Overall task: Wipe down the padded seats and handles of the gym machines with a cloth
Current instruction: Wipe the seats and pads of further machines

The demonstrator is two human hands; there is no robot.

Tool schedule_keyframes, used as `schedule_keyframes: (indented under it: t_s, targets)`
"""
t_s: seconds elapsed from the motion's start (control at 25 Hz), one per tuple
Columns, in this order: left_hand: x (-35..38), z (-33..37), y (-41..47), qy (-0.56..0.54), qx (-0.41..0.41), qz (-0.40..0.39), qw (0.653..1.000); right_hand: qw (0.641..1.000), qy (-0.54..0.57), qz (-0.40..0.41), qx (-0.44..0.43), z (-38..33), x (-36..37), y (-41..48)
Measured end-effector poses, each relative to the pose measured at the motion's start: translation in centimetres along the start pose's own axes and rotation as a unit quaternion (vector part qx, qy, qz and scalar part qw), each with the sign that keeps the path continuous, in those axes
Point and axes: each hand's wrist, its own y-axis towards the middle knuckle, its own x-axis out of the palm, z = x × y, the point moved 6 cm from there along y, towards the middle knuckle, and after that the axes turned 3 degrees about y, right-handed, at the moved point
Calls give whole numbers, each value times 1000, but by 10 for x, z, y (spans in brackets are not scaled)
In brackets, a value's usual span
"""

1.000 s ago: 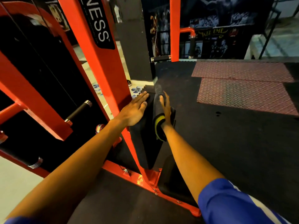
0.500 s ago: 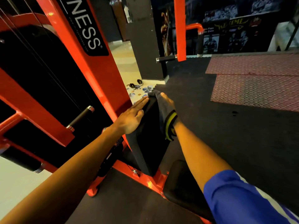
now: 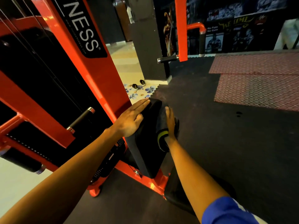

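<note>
Orange frame (image 3: pixel 100 70), centre: my flat left hand (image 3: pixel 131 120) is bracing the pad (image 3: pixel 146 151); my flat right hand (image 3: pixel 170 125) is sliding the cloth (image 3: pixel 159 122) lower, advancing the wipe.

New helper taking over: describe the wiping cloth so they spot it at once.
Find the big orange post with white lettering; an upright black pad stands beside it. The cloth lies on the pad's right face under the right hand. Only it has a yellow-green band.

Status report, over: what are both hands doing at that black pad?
Left hand flat on side of upright pad. Right hand presses cloth against its face. Nothing blocking.
</note>
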Motion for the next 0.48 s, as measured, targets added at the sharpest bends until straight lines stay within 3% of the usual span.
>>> schedule_keyframes:
  t_s: [0.04,0.12,0.2,0.32,0.4,0.48]
  targets:
    - [0,1,-1,0,5,1,1000,998,40,-7,57,2,3,3]
    - [-2,4,0,-4,7,2,1000,994,73,15,76,-18,11,1]
    - [-3,4,1,-2,6,-7,1000,996,59,56,19,-38,17,-19]
    - [-2,3,3,-4,17,-25,1000,996,17,30,-79,-41,30,-68]
    - [-3,1,4,-17,27,-31,999,998,27,20,-61,-16,30,-78]
    - [-3,0,4,-19,42,-34,998,996,69,48,17,0,21,-62]
